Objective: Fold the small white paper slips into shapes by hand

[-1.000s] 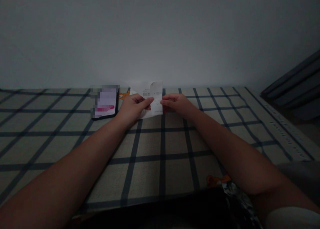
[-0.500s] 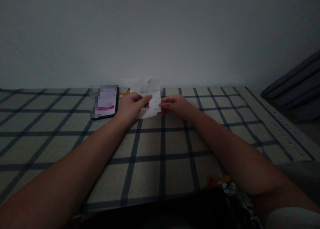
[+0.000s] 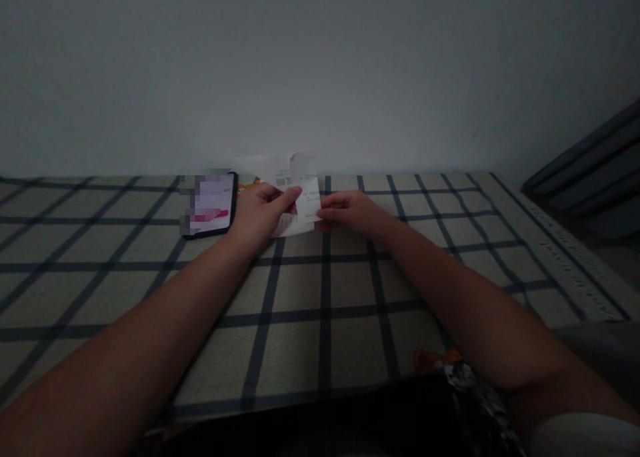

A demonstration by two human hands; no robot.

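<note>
Between my hands is a white printed paper slip (image 3: 306,170), held up above the checked cloth. Part of it looks folded over or layered, and small dark print shows on it. My left hand (image 3: 263,210) grips it with the thumb pressed on the front; the fingers behind are partly hidden. At the slip's right edge, my right hand (image 3: 347,210) pinches the paper between thumb and fingertips. Just left of my left hand lies a phone (image 3: 215,204) with its screen lit and partly blurred out.
A blue-and-cream checked tablecloth (image 3: 300,297) covers the table. A pale wall (image 3: 320,70) rises behind its far edge. Dark folded fabric (image 3: 590,170) hangs at the right. Close to my body are a black shape (image 3: 310,424) and crinkled shiny material (image 3: 475,397).
The slip has shifted slightly left and up, tilting a little. The red patch by my right fingertips no longer shows clearly. Both hands keep nearly the same place.
</note>
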